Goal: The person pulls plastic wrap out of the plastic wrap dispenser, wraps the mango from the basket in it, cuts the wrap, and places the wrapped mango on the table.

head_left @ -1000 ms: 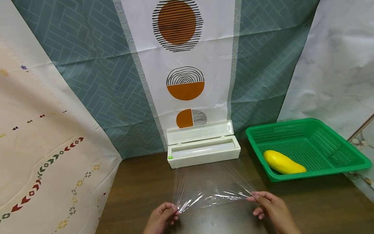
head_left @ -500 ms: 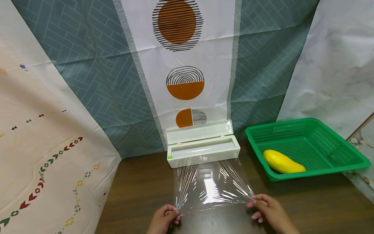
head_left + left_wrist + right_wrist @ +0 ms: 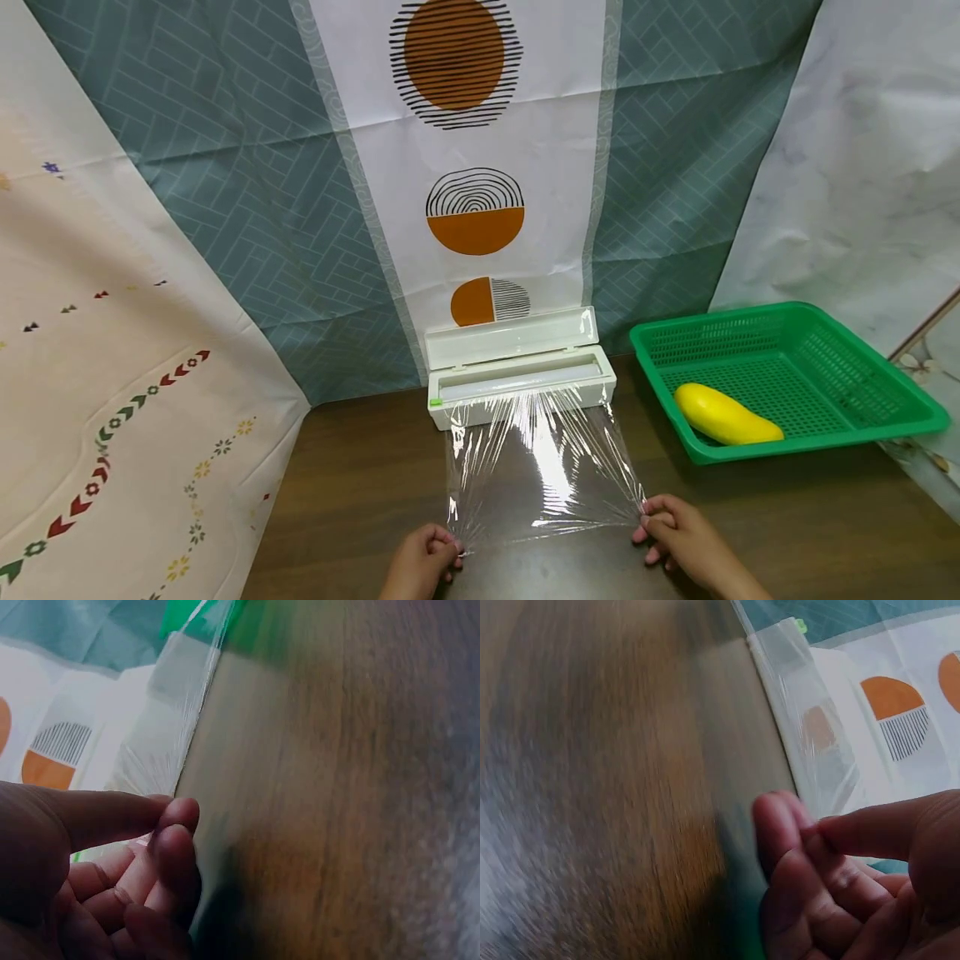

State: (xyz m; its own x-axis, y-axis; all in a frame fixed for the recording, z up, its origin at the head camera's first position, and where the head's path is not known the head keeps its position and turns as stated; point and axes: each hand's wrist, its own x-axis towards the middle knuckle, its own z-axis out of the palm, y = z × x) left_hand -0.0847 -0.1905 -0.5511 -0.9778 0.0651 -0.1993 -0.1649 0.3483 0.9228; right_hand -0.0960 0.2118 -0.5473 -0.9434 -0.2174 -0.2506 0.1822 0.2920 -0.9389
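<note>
A clear sheet of plastic wrap [image 3: 517, 479] stretches from the front of a white wrap dispenser [image 3: 525, 398] toward me, creased and shining with reflections. My left hand [image 3: 424, 560] pinches its near left corner between thumb and forefinger; the left wrist view shows this left hand [image 3: 127, 862] from close up. At the near right corner, my right hand [image 3: 681, 537] pinches the film the same way, as the right wrist view of the right hand [image 3: 847, 870] also shows. The dispenser's lid [image 3: 512, 338] stands raised, and a roll [image 3: 521, 382] lies inside.
To the right of the dispenser, a green plastic basket [image 3: 795, 446] holds a yellow oblong fruit or vegetable [image 3: 723, 415]. Brown wooden table [image 3: 352, 492] lies under everything. Patterned cloth [image 3: 300, 208] hangs behind and at the sides.
The film has risen and tightened, now overlapping the dispenser's front with bright creases. The right hand has shifted slightly left; both hands keep their pinch on the corners.
</note>
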